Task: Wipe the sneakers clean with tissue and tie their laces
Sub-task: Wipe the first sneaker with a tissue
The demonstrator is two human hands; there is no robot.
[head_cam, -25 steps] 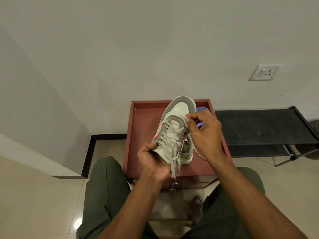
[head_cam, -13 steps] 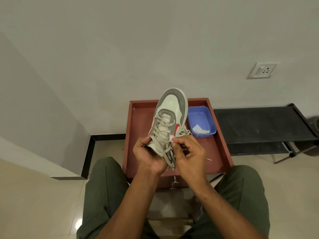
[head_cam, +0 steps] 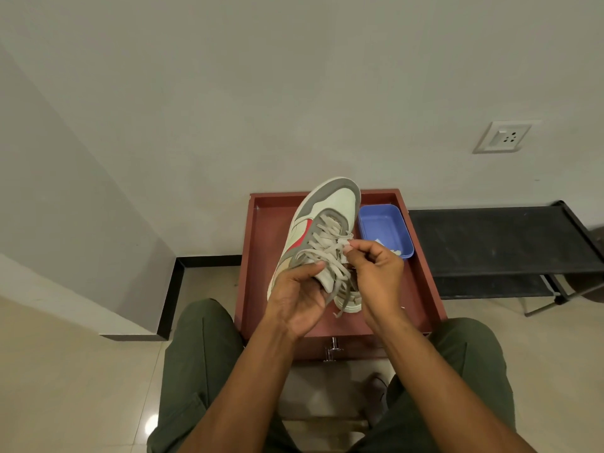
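One sneaker [head_cam: 322, 223] is mid-lacing, not yet knotted: left hand [head_cam: 299, 294] grips its heel, right hand [head_cam: 376, 269] pinches a lace [head_cam: 330, 253]. No second sneaker in sight.

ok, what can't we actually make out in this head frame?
- Second sneaker: mostly hidden behind the held sneaker and right hand.
- Lace knot: fingers cover it.
- Blue tray contents: white scraps, partly behind the right hand.
- Left hand: heel grip unseen.

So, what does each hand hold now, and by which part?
The left hand grips the sneaker around its heel end. The right hand pinches a lace between thumb and fingertips, beside the eyelets.
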